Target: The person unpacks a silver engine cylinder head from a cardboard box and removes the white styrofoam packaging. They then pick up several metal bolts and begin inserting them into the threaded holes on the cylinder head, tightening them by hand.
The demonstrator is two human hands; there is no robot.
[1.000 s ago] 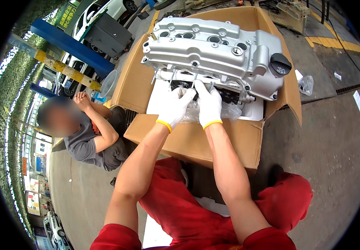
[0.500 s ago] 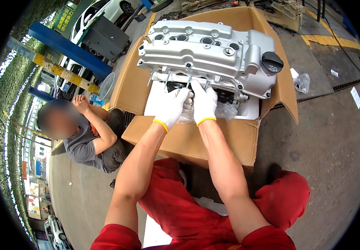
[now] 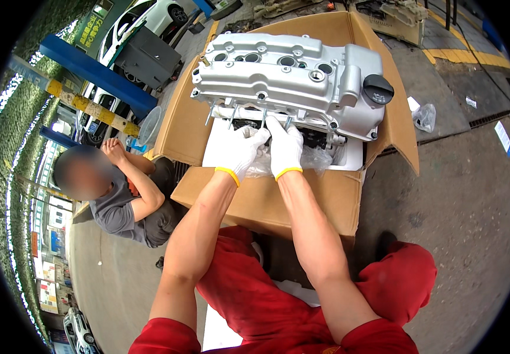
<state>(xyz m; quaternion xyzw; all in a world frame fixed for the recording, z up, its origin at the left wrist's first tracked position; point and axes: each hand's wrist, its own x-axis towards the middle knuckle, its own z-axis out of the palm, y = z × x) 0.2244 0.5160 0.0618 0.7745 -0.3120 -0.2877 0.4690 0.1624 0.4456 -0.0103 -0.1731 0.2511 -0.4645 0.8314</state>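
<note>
A silver engine cylinder head with its valve cover (image 3: 267, 76) sits tilted in an open cardboard box (image 3: 267, 192). Its black oil filler cap (image 3: 379, 89) is at the right end. Several thin metal studs stick out below the cover's near side. My left hand (image 3: 240, 150), in a white knitted glove with a yellow cuff, is closed with thumb and fingers at the lower end of a middle stud (image 3: 264, 118). My right hand (image 3: 284, 147), gloved alike, is closed beside it, its thumb against the same stud. The fingertips are partly hidden behind the gloves.
Clear plastic wrap (image 3: 314, 159) and white foam (image 3: 212, 154) lie in the box under the engine part. A person (image 3: 131, 194) crouches at the left. Behind are a blue lift post (image 3: 98, 74) and a grey cabinet (image 3: 149, 56). A crumpled plastic bag (image 3: 424, 118) lies on the floor at right.
The view has shifted slightly, so the engine part sits a little lower and further left. Both hands stay at the stud, the left one turned slightly with its fingers tucked in.
</note>
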